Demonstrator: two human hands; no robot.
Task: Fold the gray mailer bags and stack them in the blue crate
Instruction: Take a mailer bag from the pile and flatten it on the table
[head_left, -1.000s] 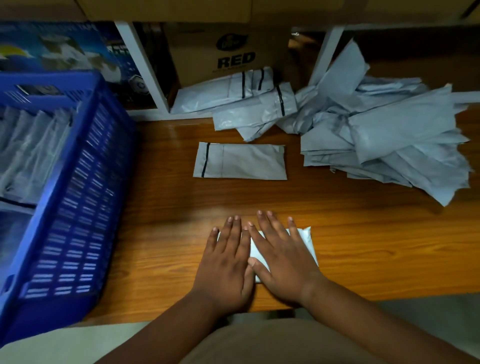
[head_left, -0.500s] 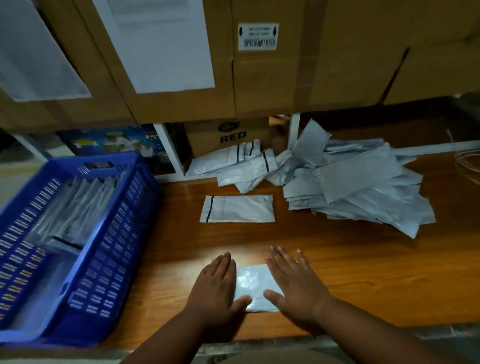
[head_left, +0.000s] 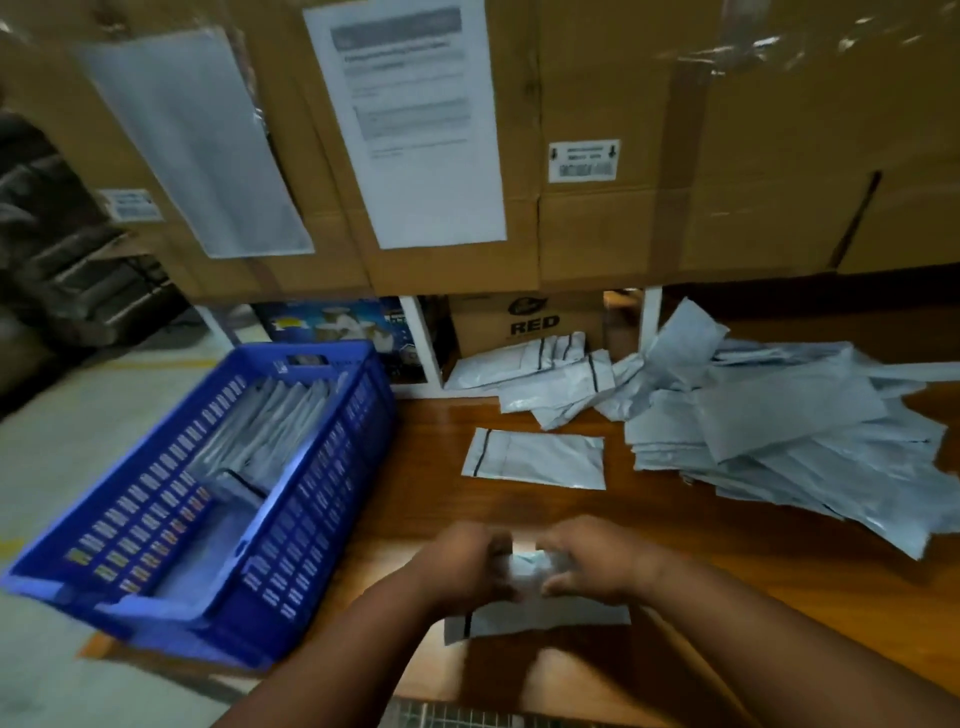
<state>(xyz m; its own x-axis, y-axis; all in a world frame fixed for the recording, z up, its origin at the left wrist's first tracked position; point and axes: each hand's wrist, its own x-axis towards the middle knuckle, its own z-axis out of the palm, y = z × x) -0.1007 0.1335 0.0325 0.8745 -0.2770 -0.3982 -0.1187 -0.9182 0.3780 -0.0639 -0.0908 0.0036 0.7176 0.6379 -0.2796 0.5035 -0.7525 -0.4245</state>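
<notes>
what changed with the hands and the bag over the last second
Both hands went from pressing flat on the small folded gray mailer bag to gripping it: the left hand and right hand now hold it between them and have raised it off the wooden table. The flat gray bag, the loose pile and the blue plastic crate stayed put.

Two hands lift a folded gray plastic mailer bag over the wooden table.
Left hand and right hand grip its blurred top edge; the slotted blue plastic crate stands just left, holding folded bags.
</notes>
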